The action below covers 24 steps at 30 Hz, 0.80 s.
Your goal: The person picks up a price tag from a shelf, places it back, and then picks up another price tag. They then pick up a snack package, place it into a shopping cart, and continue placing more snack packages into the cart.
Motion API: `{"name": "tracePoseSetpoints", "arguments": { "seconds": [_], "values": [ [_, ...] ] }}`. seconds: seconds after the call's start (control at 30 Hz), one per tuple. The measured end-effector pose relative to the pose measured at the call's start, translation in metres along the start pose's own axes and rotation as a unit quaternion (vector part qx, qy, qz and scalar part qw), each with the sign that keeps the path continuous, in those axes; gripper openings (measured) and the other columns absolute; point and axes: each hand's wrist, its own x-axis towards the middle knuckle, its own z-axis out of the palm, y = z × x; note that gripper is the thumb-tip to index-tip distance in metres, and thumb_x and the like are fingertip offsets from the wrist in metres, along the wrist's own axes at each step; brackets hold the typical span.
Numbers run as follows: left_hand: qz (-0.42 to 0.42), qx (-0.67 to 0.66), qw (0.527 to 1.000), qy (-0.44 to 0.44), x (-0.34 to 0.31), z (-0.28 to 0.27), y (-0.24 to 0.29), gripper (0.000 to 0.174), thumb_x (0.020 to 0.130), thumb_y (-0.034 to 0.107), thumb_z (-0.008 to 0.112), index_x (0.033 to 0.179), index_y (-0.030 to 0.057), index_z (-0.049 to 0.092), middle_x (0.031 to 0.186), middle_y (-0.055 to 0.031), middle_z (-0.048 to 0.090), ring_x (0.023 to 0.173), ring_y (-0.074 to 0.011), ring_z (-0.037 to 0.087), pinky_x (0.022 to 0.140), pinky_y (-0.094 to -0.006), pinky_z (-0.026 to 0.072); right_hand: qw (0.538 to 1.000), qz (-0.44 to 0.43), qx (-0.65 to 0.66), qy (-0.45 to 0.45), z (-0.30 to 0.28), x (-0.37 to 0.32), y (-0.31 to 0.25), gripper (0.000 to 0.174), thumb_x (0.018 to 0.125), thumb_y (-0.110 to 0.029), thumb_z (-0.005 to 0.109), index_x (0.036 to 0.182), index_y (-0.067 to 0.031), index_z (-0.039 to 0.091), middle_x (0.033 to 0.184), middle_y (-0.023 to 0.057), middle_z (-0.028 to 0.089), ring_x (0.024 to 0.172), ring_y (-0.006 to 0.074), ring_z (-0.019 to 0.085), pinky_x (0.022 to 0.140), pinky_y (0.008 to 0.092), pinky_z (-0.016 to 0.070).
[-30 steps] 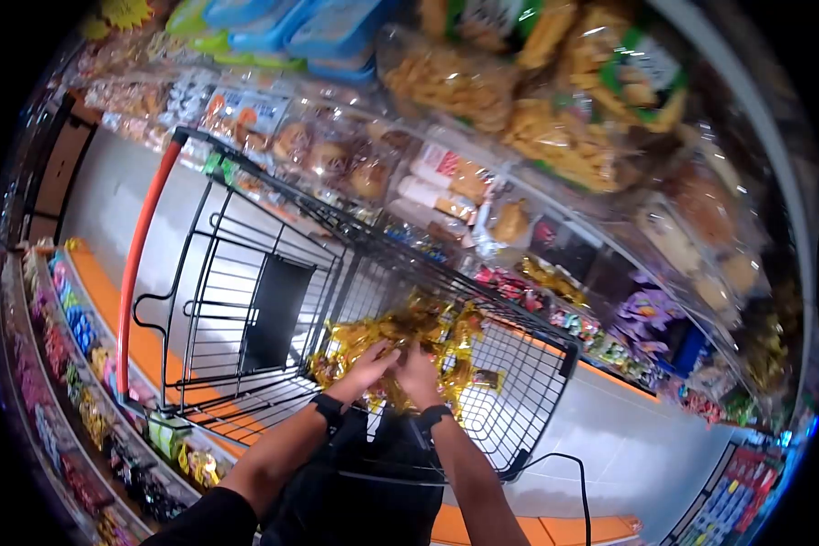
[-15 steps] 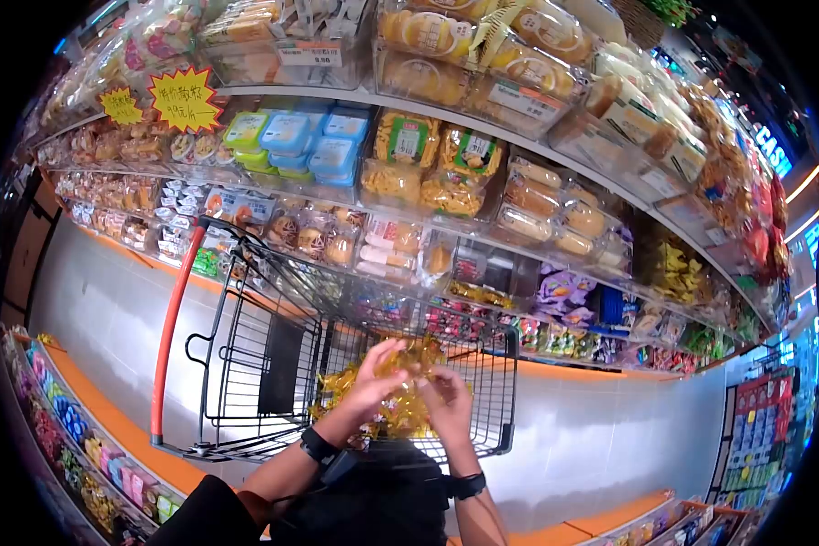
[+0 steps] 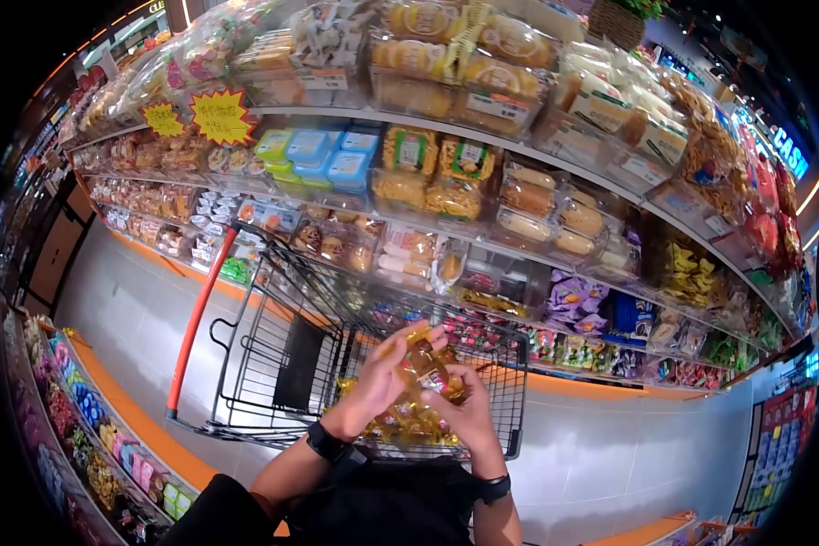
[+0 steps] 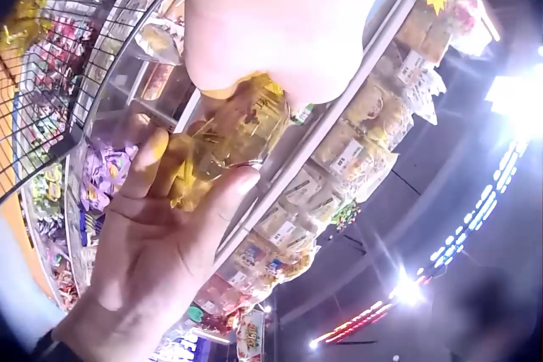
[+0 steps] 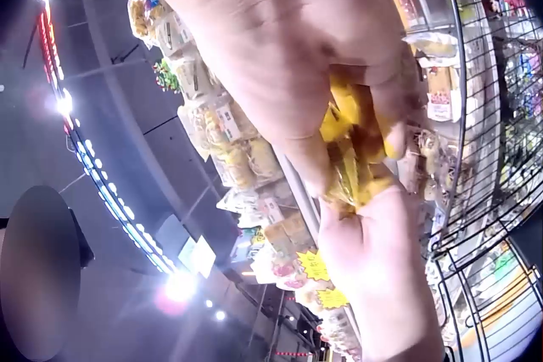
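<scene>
Above a black wire shopping cart (image 3: 524, 391), both hands hold one small gold-wrapped snack packet (image 3: 425, 361) with brown and reddish printing. The left hand (image 3: 379, 384) grips it from the left, fingers at its upper side. On the lower right, the right hand (image 3: 469, 411) pinches its twisted yellow wrapper (image 4: 188, 177) between thumb and fingers, as the left wrist view shows. In the right wrist view, the yellow wrapper (image 5: 346, 167) spans between the two hands. More gold packets (image 3: 396, 425) lie piled in the cart below, partly hidden by the forearms.
The cart's red handle (image 3: 202, 318) is at the left. Shelves of packaged bread and snacks (image 3: 528, 196) stand close beyond the cart. Another low row of packaged goods (image 3: 118, 437) runs at the lower left. Pale floor tiles (image 3: 610, 446) extend to the right.
Both hands have risen from the pile of gold packets in the cart and now hold one packet between them. The head view has tilted up, taking in more shelves.
</scene>
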Motion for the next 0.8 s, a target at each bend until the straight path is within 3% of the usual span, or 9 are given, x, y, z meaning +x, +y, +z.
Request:
{"name": "tracePoseSetpoints", "arguments": {
  "seconds": [0.1,0.23,0.33,0.43,0.53,0.57,0.67,0.77,0.8],
  "values": [
    [-0.025,0.052,0.998,0.008,0.013,0.029,-0.025,0.057,0.097,0.037,0.046,0.136,-0.0024,0.035,0.138,-0.0232,0.043,0.126,-0.0347,0.046,0.104,-0.0462,0.0412,0.997,0.035,0.026,-0.068,-0.044,-0.007,-0.007,0.057,0.075,0.005,0.075,0.124,-0.0019,0.044,0.102,0.0049,0.062,0.089,0.0097,0.06,0.077,0.0241,0.0513],
    [0.03,0.073,0.997,0.017,0.03,0.07,-0.077,0.058,0.098,0.04,0.043,0.137,-0.0012,0.033,0.139,-0.0214,0.042,0.126,-0.0349,0.046,0.104,-0.0472,0.0403,0.998,-0.013,-0.031,-0.044,-0.103,-0.019,-0.015,0.054,0.077,0.005,0.073,0.123,-0.0011,0.046,0.104,0.0058,0.062,0.091,0.0115,0.061,0.078,0.0257,0.0522],
    [0.043,0.045,0.996,0.068,0.038,0.102,-0.115,0.058,0.1,0.043,0.034,0.141,0.0023,0.031,0.143,-0.0155,0.041,0.126,-0.0319,0.046,0.106,-0.0436,0.038,0.995,0.002,0.097,0.006,-0.152,-0.027,-0.027,0.047,0.079,0.005,0.07,0.12,-0.0011,0.049,0.103,0.0047,0.062,0.09,0.01,0.061,0.078,0.0248,0.0521],
    [0.025,0.028,0.998,0.053,0.043,0.116,-0.144,0.058,0.101,0.044,0.03,0.143,0.0037,0.03,0.144,-0.0143,0.04,0.128,-0.0298,0.045,0.108,-0.0417,0.0351,0.989,0.008,0.145,-0.002,-0.191,-0.026,-0.034,0.04,0.083,0.005,0.066,0.119,-0.0012,0.05,0.1,0.0019,0.063,0.086,0.0084,0.06,0.078,0.0236,0.0509],
    [0.034,0.043,0.996,0.074,0.048,0.135,-0.153,0.057,0.102,0.043,0.028,0.142,0.0039,0.031,0.145,-0.014,0.038,0.129,-0.0276,0.044,0.109,-0.0407,0.0329,0.989,0.007,0.145,-0.033,-0.213,-0.026,-0.041,0.037,0.087,0.001,0.062,0.122,-0.0016,0.051,0.1,0.0009,0.062,0.088,0.007,0.059,0.075,0.0231,0.0491],
    [0.038,0.03,0.997,0.056,0.049,0.139,-0.154,0.054,0.102,0.038,0.033,0.143,0.0037,0.031,0.145,-0.0117,0.04,0.129,-0.0205,0.044,0.104,-0.0377,0.0389,0.988,0.016,0.15,-0.034,-0.219,-0.024,-0.044,0.037,0.088,0.001,0.062,0.123,-0.0016,0.051,0.101,0.0011,0.062,0.089,0.0071,0.058,0.076,0.0231,0.0489],
    [0.028,0.047,0.996,0.072,0.057,0.144,-0.163,0.054,0.102,0.041,0.028,0.141,0.004,0.033,0.145,-0.0135,0.04,0.129,-0.0254,0.044,0.106,-0.0398,0.0362,0.986,0.031,0.162,-0.025,-0.23,-0.021,-0.051,0.037,0.09,0.0,0.059,0.126,-0.0015,0.051,0.104,0.0019,0.062,0.092,0.0077,0.058,0.077,0.0233,0.0483],
    [0.012,0.059,0.995,0.079,0.064,0.145,-0.162,0.046,0.103,0.032,0.034,0.137,0.0023,0.039,0.136,-0.0122,0.049,0.122,-0.0216,0.051,0.101,-0.0356,0.0414,0.987,0.041,0.154,-0.016,-0.24,-0.013,-0.049,0.037,0.091,0.0,0.057,0.127,-0.0008,0.049,0.107,0.0028,0.061,0.096,0.0095,0.058,0.082,0.0238,0.0474],
    [-0.012,0.15,0.983,0.104,0.067,0.14,-0.16,0.043,0.102,0.028,0.036,0.135,0.0019,0.041,0.133,-0.0112,0.052,0.119,-0.0198,0.052,0.099,-0.0337,0.0426,0.989,0.036,0.146,-0.013,-0.244,-0.01,-0.048,0.038,0.091,0.0,0.057,0.128,-0.0008,0.049,0.107,0.0029,0.061,0.097,0.0097,0.058,0.083,0.0237,0.0471]
  ]
}}
